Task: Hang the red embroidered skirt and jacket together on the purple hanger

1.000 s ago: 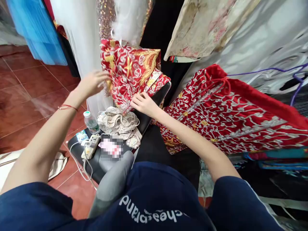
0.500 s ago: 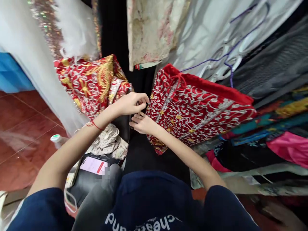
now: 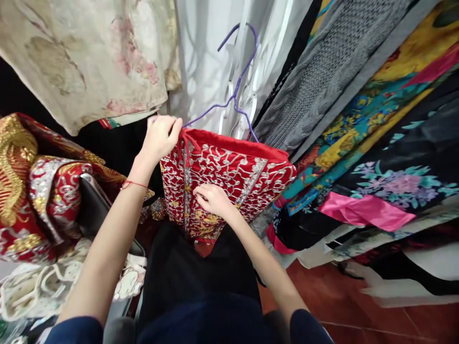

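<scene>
A red garment (image 3: 229,167) with silver and gold embroidery and a plain red top band hangs on a purple wire hanger (image 3: 234,95). A red tie dangles near its upper left corner. My left hand (image 3: 163,136) is closed at that corner, its fingers bent over the edge beside the hanger. Lower down, my right hand (image 3: 213,198) lies against the front of the garment with its fingers loosely bent and pointing left. No fabric is bunched in it that I can see.
A gold-and-red embroidered cloth (image 3: 21,191) lies at the left, above a cream bundle with straps (image 3: 39,286). A pale floral cloth (image 3: 118,62) hangs at the upper left. Grey knitwear (image 3: 322,81) and a black floral garment (image 3: 394,177) hang at the right over tiled floor (image 3: 322,296).
My view has turned right, so the red garment sits more centrally. My left hand has risen to its top left corner. My right hand has come onto its front, apart from the left.
</scene>
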Tool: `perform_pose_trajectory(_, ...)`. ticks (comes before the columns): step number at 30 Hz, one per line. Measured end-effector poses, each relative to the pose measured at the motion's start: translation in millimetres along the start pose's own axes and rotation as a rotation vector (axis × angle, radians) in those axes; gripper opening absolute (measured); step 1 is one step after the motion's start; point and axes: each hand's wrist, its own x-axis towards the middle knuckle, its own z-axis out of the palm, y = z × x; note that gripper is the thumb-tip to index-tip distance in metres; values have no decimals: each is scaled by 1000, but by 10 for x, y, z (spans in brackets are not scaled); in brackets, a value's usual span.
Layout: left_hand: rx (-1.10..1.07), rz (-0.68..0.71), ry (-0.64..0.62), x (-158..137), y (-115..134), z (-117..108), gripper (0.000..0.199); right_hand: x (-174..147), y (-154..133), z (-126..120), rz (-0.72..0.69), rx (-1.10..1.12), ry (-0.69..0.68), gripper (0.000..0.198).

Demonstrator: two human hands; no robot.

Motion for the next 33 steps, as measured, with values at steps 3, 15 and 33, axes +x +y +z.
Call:
perform_pose_trajectory(3,32,23,20,-149,-27,71,36,53,16,21,122,262,196,17)
perform_pose_trajectory(15,195,29,258,-868,544,12,26,230,-428,-192,73,879,317,37)
perform_pose_trajectory(33,174,63,293,-882,522,232,28,-1004,489,199,620,1145,1290,50)
